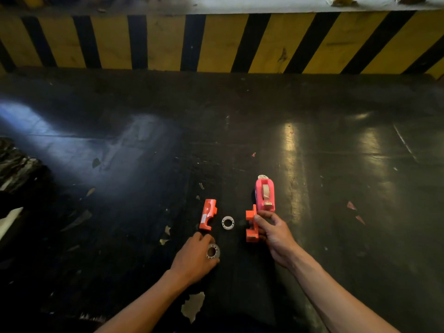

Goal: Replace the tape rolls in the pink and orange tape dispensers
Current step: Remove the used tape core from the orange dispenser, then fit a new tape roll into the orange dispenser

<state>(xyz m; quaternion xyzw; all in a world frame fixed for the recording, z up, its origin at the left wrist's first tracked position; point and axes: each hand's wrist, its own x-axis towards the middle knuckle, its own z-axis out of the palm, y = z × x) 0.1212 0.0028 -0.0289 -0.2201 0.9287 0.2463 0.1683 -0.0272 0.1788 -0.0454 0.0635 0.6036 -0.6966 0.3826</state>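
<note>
Dark floor [312,145] — dispenser parts [208,213] (orange, pink)

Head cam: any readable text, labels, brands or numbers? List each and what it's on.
No text can be read.
White sticker on the loose orange dispenser half: too small and blurred to read.
Pink dispenser: no print visible.
Orange part in the right hand: no print visible.
Striped yellow-black barrier: stripes only, no words.

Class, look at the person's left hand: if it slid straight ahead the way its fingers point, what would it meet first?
Most likely the orange dispenser half lying just beyond the left hand, whose fingers hold a tape roll.
</note>
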